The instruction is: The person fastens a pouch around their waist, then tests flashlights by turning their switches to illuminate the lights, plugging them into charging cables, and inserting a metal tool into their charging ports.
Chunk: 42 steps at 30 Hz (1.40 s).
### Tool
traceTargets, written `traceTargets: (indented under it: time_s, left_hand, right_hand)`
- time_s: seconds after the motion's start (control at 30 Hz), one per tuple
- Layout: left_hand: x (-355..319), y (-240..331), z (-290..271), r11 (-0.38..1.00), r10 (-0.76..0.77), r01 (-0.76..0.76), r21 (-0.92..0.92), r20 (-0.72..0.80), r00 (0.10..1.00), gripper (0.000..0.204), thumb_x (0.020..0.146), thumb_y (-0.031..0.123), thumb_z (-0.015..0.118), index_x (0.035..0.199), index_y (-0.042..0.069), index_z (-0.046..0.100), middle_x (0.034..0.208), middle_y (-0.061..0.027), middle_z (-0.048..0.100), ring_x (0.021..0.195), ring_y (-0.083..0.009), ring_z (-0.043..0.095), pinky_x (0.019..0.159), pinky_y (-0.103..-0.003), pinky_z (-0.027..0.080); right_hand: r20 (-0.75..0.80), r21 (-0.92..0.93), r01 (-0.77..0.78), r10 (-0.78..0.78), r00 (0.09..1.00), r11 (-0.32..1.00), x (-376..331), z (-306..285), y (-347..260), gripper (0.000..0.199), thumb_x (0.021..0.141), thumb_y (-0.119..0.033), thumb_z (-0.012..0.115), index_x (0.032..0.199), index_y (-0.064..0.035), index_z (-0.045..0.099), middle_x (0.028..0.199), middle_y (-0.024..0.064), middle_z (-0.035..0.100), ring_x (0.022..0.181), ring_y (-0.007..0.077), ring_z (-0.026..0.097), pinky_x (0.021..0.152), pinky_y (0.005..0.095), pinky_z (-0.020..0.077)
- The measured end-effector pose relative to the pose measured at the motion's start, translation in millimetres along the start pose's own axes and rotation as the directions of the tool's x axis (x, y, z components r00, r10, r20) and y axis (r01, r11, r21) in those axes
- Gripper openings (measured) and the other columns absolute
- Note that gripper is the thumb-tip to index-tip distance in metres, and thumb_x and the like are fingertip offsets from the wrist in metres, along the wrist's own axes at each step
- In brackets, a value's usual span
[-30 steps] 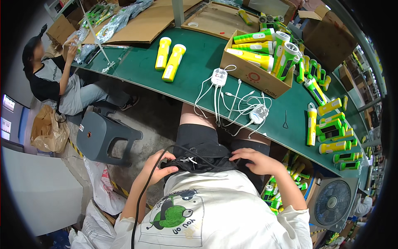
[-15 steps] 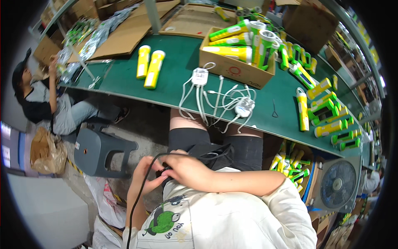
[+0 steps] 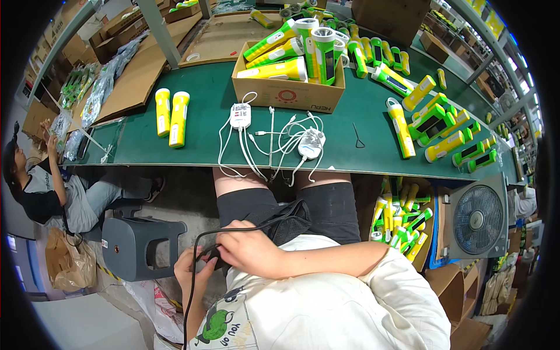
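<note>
Currently, head view: left hand point(image 3: 195, 271) and right hand point(image 3: 248, 252) both grip a black cable point(image 3: 192, 303) at the lap, below the desk point(image 3: 361, 160), probably kept close for control. White chargers point(image 3: 240, 115) lie above.

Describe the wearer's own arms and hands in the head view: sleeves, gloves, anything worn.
Both hands are bare: no gloves, rings or watch show on the left hand or the right hand. The right forearm is uncovered up to a loose cream-white short sleeve of a T-shirt with a green cartoon print on the chest. Little of the left arm shows.
</note>
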<state>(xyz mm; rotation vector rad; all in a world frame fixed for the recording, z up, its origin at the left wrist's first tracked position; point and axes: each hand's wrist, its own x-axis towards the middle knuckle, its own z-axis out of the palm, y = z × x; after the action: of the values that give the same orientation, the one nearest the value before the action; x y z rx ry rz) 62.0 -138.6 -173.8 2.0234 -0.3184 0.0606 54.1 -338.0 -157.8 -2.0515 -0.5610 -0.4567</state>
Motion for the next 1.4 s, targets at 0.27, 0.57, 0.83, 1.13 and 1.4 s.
traceTargets:
  time_s: [0.27, 0.57, 0.83, 1.13, 1.4]
  left_hand:
    - [5, -35, -13, 0.910, 0.046, 0.058, -0.411, 0.240, 0.970, 0.020, 0.059, -0.003, 0.077, 0.073, -0.001, 0.061, 0.079, -0.0092, 0.062, 0.082, -0.0234, 0.060, 0.084, -0.038, 0.047]
    - [-3, -89, -28, 0.786, -0.130, 0.177, -0.593, 0.120, 0.984, 0.024, 0.065, 0.002, 0.075, 0.080, 0.001, 0.056, 0.085, -0.0080, 0.056, 0.088, -0.0221, 0.056, 0.085, -0.036, 0.045]
    - [-41, -118, 27, 0.968, -0.199, 0.238, -0.081, 0.329, 0.923, 0.036, 0.074, 0.011, 0.074, 0.104, -0.001, 0.058, 0.099, -0.0087, 0.058, 0.103, -0.0152, 0.053, 0.091, -0.030, 0.041]
    - [-77, -148, -45, 0.703, -0.658, 0.709, 0.059, 0.430, 0.618, 0.027, 0.093, 0.028, 0.053, 0.078, 0.006, 0.058, 0.061, -0.0004, 0.053, 0.054, -0.0087, 0.049, 0.051, -0.023, 0.038]
    - [-84, -118, -53, 0.742, -0.652, 0.525, 0.417, 0.631, 0.420, 0.023, 0.091, 0.026, 0.055, 0.083, 0.006, 0.062, 0.069, -0.0046, 0.061, 0.061, -0.0111, 0.056, 0.055, -0.027, 0.044]
  right_hand:
    - [0.223, -0.299, 0.598, -0.554, 0.802, 0.744, -45, -68, 50, 0.027, 0.065, -0.008, 0.062, 0.087, 0.0074, 0.060, 0.097, 0.0139, 0.058, 0.071, 0.0179, 0.053, 0.059, 0.0292, 0.0436]
    - [0.372, -0.383, 0.663, -0.549, 0.748, 0.643, -74, -121, 94, 0.017, 0.064, -0.011, 0.061, 0.078, -0.0006, 0.059, 0.095, 0.0105, 0.059, 0.068, 0.0176, 0.052, 0.061, 0.0277, 0.0447]
    - [0.547, 0.365, -0.732, 0.504, 0.668, 0.575, -116, -86, 123, 0.060, 0.074, 0.004, 0.051, 0.133, -0.0018, 0.038, 0.130, 0.0154, 0.046, 0.126, 0.0270, 0.042, 0.102, 0.0323, 0.0342]
    - [0.309, -0.463, -0.426, 0.593, 0.744, 0.777, -50, -133, 66, 0.035, 0.080, -0.037, 0.067, 0.083, -0.0024, 0.062, 0.070, 0.0203, 0.062, 0.069, 0.0382, 0.062, 0.063, 0.0441, 0.0488]
    - [0.529, -0.769, -0.437, 0.848, -0.028, 0.466, -118, -231, 19, 0.031, 0.078, -0.038, 0.065, 0.082, -0.0074, 0.067, 0.079, 0.0101, 0.068, 0.079, 0.0287, 0.066, 0.073, 0.0379, 0.0513]
